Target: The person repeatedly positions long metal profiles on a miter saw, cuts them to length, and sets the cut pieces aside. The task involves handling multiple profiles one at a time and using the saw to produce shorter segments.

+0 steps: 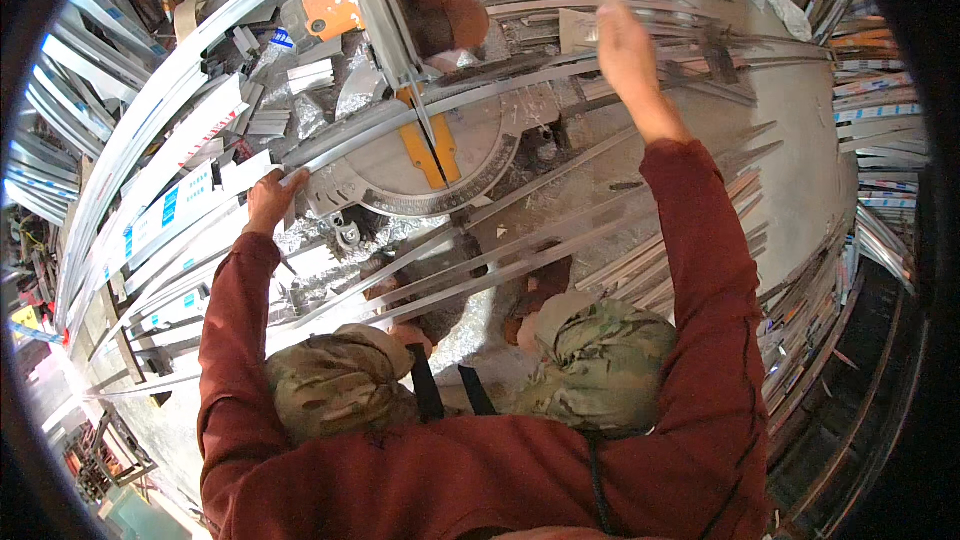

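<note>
At the centre of the frame stands a mitre saw (420, 155) with a round grey turntable and a yellow insert along its cutting slot; its orange motor housing (333, 8) sits toward the upper left. A long aluminium profile (470, 90) lies across the saw's table against the fence, running from the left of centre up toward the upper right. The left hand (268, 198), left of centre, has its fingers curled around the near end of this profile, pressing it down at the left edge of the saw base. The right hand (625, 45), in the upper middle-right, is raised with the arm stretched out; it is blurred, the fingers look loosely extended rather than clenched, and whether it touches anything cannot be told. Both arms wear dark red sleeves, and camouflage-patterned knees show at the lower centre. More cut profiles (560, 240) lie fanned across the floor below and right of the saw, and stacks of white-wrapped profiles (160, 180) fill the left side of the frame.
</note>
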Demonstrator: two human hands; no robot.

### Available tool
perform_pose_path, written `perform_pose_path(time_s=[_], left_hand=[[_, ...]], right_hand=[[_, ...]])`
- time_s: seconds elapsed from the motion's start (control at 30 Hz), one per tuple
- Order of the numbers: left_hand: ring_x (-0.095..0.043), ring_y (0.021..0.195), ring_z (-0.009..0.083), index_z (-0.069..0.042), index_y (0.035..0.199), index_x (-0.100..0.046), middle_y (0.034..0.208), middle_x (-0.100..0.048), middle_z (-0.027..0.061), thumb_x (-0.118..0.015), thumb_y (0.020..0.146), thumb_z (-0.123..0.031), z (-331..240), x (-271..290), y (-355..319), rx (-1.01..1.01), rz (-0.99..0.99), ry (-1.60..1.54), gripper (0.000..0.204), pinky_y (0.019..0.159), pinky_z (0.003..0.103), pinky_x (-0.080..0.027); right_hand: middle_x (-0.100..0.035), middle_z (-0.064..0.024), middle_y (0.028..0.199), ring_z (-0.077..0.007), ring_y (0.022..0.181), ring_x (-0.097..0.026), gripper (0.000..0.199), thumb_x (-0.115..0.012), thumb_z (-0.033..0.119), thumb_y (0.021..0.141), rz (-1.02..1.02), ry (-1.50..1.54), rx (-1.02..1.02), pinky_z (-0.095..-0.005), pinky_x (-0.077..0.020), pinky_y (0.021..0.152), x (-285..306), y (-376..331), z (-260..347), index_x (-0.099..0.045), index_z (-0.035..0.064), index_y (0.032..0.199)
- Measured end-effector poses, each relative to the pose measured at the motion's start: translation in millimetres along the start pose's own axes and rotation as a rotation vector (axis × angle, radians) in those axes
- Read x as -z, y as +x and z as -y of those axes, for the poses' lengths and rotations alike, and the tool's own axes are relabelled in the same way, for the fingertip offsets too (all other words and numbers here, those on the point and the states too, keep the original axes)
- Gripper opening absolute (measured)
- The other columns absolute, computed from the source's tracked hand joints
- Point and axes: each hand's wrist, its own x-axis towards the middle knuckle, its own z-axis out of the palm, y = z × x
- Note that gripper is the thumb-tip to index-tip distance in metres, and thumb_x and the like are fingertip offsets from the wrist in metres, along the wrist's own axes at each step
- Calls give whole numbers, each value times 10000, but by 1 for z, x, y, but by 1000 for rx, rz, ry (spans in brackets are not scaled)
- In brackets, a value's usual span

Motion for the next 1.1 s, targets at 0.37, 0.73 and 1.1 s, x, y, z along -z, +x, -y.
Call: perform_pose_path(time_s=[0.37, 0.73, 1.1], left_hand=[[-656, 1026, 391, 52, 1107, -679, 1051, -684, 275, -675, 802, -627, 54, 6, 0, 36, 19, -20, 744, 898, 432, -494], [-648, 928, 425, 48, 1054, -665, 993, -679, 271, -576, 900, -600, 88, -10, -7, -62, -14, -4, 672, 790, 473, -475], [-622, 854, 419, 69, 994, -664, 919, -669, 277, -587, 932, -503, 31, -16, -28, -165, 266, -164, 580, 779, 439, -475]], right_hand=[[-591, -226, 1155, -393, 977, -642, 234, -524, 118, 900, 589, -482, -21, -507, -521, 824, -104, -65, -123, -593, -13, 1082], [-587, -211, 968, -410, 899, -619, 216, -653, 63, 773, 482, -564, -226, -493, -492, 767, 102, -237, -101, -576, -21, 957], [-544, -216, 1276, -386, 1084, -584, 413, -628, 9, 822, 640, -722, -504, -473, -472, 933, 102, -349, -247, -551, -37, 1225]])
